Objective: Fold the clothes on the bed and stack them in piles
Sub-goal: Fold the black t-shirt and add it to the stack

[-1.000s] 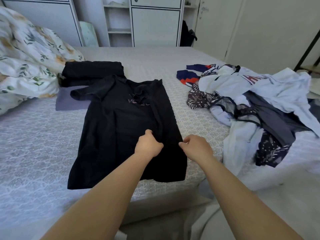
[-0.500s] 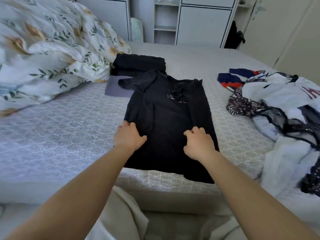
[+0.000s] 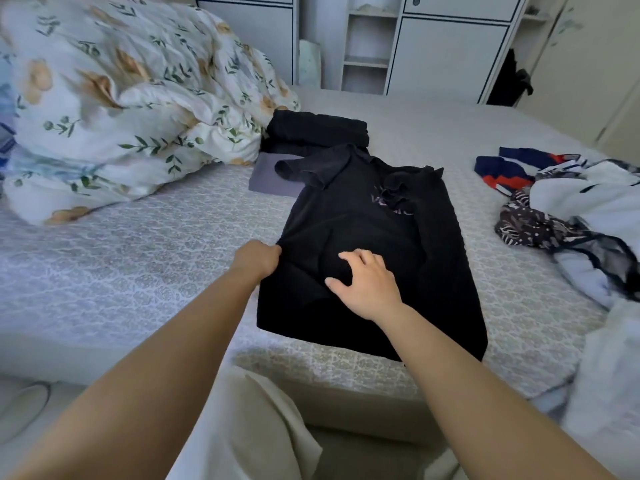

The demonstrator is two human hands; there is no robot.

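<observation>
A black T-shirt lies flat on the bed, its right side folded inward over the chest print. My left hand grips the shirt's left edge and lifts it a little. My right hand rests on the middle of the shirt with fingers spread and slightly bent. Behind the shirt a folded black garment sits on a folded grey one. A loose heap of unfolded clothes lies on the right side of the bed.
A floral duvet is bunched at the left of the bed. White cupboards and open shelves stand behind the bed. My light trouser leg shows below the bed's near edge.
My left hand moved to the shirt's left edge and closed on it, raising the fabric. My right hand shifted left to the shirt's middle. The view swung left.
</observation>
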